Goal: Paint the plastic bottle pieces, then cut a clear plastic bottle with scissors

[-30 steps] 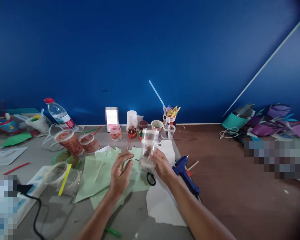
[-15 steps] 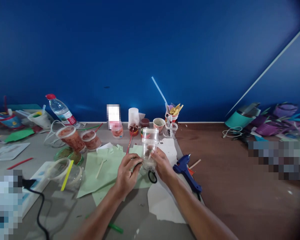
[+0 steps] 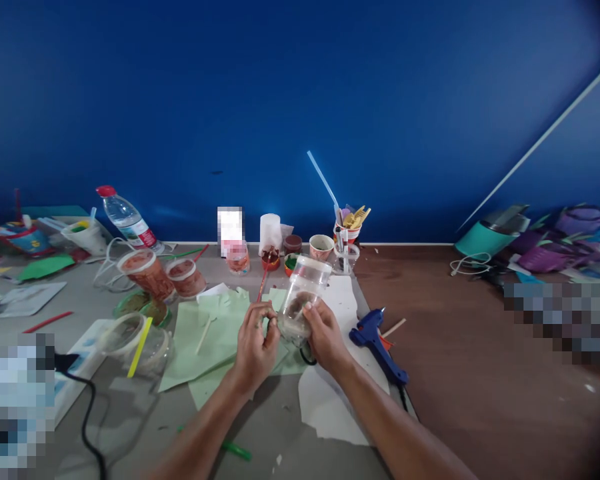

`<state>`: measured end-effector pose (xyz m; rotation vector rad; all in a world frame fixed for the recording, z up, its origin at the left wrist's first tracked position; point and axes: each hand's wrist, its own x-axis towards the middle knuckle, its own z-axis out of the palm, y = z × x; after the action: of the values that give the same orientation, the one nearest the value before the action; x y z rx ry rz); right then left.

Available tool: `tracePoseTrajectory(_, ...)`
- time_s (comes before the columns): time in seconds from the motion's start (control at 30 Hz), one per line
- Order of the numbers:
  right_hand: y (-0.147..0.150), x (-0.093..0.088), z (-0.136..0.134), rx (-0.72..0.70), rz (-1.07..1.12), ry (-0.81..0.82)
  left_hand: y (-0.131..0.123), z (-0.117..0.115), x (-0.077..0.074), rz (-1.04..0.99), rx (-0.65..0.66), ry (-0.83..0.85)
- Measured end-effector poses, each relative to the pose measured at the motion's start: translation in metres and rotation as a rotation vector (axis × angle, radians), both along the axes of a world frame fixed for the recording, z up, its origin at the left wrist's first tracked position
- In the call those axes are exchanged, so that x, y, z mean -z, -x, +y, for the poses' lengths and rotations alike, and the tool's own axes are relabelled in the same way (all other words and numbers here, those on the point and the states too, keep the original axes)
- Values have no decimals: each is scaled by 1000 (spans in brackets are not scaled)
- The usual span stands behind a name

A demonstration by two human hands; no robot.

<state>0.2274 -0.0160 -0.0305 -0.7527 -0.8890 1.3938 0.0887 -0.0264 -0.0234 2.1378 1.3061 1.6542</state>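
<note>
Above the middle of the table, my right hand (image 3: 326, 339) grips a clear plastic container (image 3: 304, 287), which looks like stacked cups joined together, tilted with its top to the right. My left hand (image 3: 257, 343) is beside its lower left side, fingers curled and thumb pressed in; whatever the fingers hold is hidden. A black ring (image 3: 309, 353), partly covered, shows below the container. Under both hands lie pale green paper sheets (image 3: 195, 357) and torn white paper (image 3: 330, 413). To the right of my right hand rests a blue glue gun (image 3: 380, 347).
At the back stand red-smeared tubs (image 3: 143, 270), small paint pots (image 3: 270, 260), a paper cup (image 3: 321, 247) and a cup of wooden cutlery (image 3: 349, 230). A water bottle (image 3: 130, 220) leans at left. A power strip (image 3: 87, 357) and black cable lie front left.
The clear container has tilted from nearly upright to leaning right at its top. Both hands remain at it, and the left fingers have curled tighter. The whole view has shifted slightly.
</note>
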Motion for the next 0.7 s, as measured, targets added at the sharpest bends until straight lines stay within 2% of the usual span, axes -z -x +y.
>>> tracePoseTrajectory(0.23,2,0,-1,19,29,38,-6,-1,-2,-340,49,276)
tracePoseTrajectory(0.37,-6,-2,2,46,7,50,-1,1,2,-535,151,446)
tracePoseTrajectory(0.43,-9,-4,3,51,-8,18,1,0,5,-516,151,390)
tracePoseTrajectory(0.6,-11,-4,3,72,-75,-18,-4,-5,1,-188,96,125)
tracePoseTrajectory(0.7,-10,-2,2,58,-75,-18,-6,-4,-2,-112,104,75)
